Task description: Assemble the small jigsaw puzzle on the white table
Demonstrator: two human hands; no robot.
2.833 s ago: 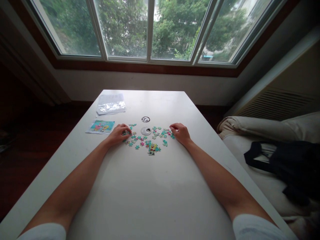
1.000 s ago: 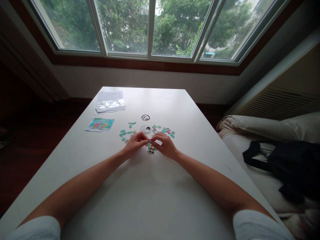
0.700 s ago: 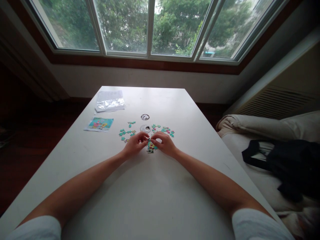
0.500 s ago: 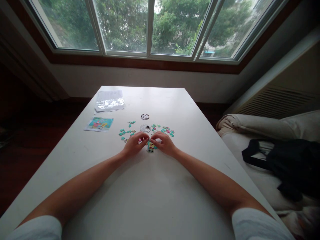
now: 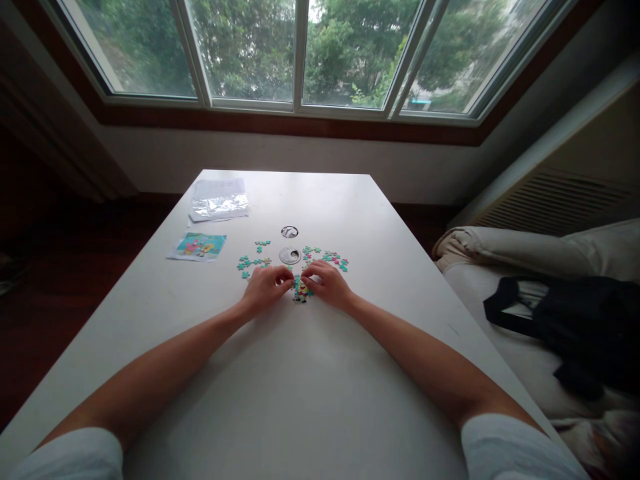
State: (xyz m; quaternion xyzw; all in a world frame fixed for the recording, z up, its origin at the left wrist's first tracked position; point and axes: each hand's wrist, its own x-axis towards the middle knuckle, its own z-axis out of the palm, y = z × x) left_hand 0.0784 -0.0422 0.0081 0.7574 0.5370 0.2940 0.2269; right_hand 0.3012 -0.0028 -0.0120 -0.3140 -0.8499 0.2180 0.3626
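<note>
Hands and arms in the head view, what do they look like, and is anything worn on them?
The left hand and right hand are bare, with no gloves, watch or cables showing. The left sleeve and right sleeve are short and pale, nearly white.

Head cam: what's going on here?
A person at a white table has the left hand and right hand at a small cluster of puzzle pieces. Whether either holds a piece is too small to tell. Loose pieces lie scattered beyond the hands, and a printed picture lies off to the left.
</note>
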